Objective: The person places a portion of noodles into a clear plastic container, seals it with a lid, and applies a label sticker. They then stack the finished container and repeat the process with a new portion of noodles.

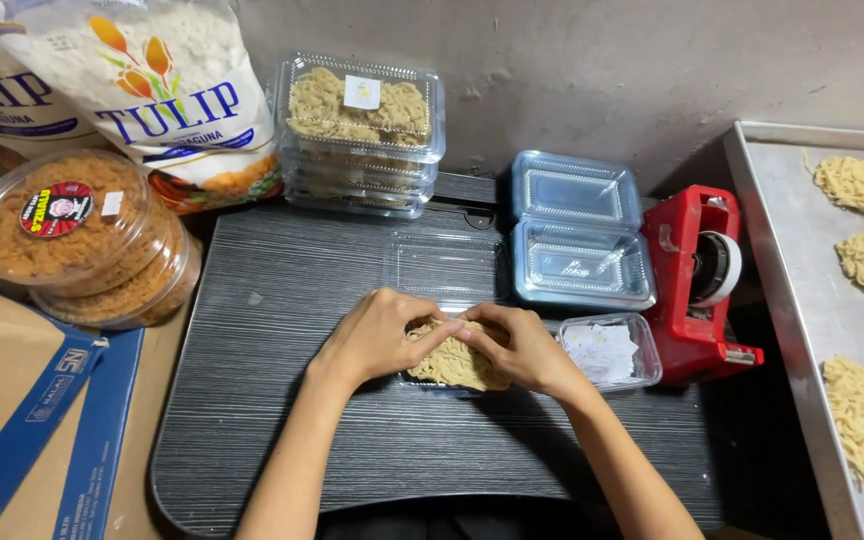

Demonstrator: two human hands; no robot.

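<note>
Two bare hands meet over a pale yellow slab of dried noodles (pixel 457 362), which sits in a clear plastic clamshell tray (pixel 430 381) at the middle of the dark grey ridged lap desk (pixel 282 400). That desk serves as landmark.

Off the desk's left edge: two round clear tubs of orange-brown crumbs (pixel 77 235), stacked, with white printed sacks (pixel 167 95) behind them.

At the desk's back edge, left of centre: a stack of filled, closed clear noodle boxes (pixel 362 130).

Left hand (pixel 372 335): fingers curled down, tips pressing on the slab's upper left. Right hand (pixel 527 345): likewise bent, fingertips pinching the slab's top edge. Both are closed on the noodles, not spread. The tray's open lid (pixel 447 265) lies flat just behind.

Step in hand, by my reading: seating the slab into its tray. The next move would call for folding the lid forward and snapping it shut.

Right of the hands: an empty blue-tinted clear clamshell (pixel 577 235), a small clear box of paper slips (pixel 607 350), a red tape dispenser (pixel 697 285). Off the desk's right edge: a steel tray (pixel 787 250) bearing more noodle slabs (pixel 862 185).
</note>
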